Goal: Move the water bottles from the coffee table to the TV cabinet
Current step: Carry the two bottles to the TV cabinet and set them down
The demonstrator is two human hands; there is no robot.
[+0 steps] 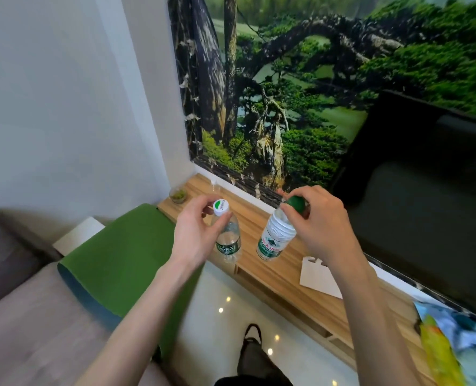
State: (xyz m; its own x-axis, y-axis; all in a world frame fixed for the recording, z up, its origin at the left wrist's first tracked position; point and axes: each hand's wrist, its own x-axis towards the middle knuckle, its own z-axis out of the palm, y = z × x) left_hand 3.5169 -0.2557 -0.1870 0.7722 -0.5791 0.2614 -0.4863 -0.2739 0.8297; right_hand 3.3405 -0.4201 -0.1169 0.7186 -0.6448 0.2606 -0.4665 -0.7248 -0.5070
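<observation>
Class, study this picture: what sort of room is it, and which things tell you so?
Probably a home living room: a large television on a low wooden cabinet, and a sofa alongside.

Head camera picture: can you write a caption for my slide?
Left hand and right hand hold two bottles by their caps over the TV cabinet.

White-capped bottle (227,235) with green label, green-capped bottle (276,235) with green-and-red label, wood-grain cabinet (273,274), green mat (119,254)

"C'estbon" on left bottle's white cap (221,206), again on its green label (227,247)
</observation>
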